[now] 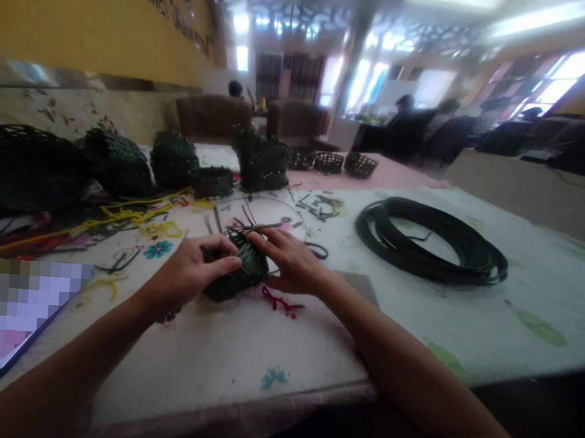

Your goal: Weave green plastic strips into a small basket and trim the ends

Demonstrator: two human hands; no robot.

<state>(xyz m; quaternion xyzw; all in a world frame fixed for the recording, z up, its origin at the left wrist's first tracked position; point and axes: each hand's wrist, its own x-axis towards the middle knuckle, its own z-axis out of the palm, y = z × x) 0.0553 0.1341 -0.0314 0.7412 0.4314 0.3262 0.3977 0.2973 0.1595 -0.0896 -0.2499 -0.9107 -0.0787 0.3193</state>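
Observation:
Between my two hands is a small dark green woven basket, tilted on the table, with loose strip ends sticking up at its far side. My left hand is closed at the basket's left side, thumb and fingertips pinched against its weave. A strip in that pinch is too blurred to make out. From the right, my right hand grips the basket, its fingers laid over the upper edge and the thumb lower down. Short scraps of red cord lie just in front of the basket.
A coil of dark strips lies at right. Finished-looking woven baskets stand along the back and left. Yellow cord and cut strip pieces are scattered on the flowered tablecloth. A blurred-out flat object lies at left. People sit farther back.

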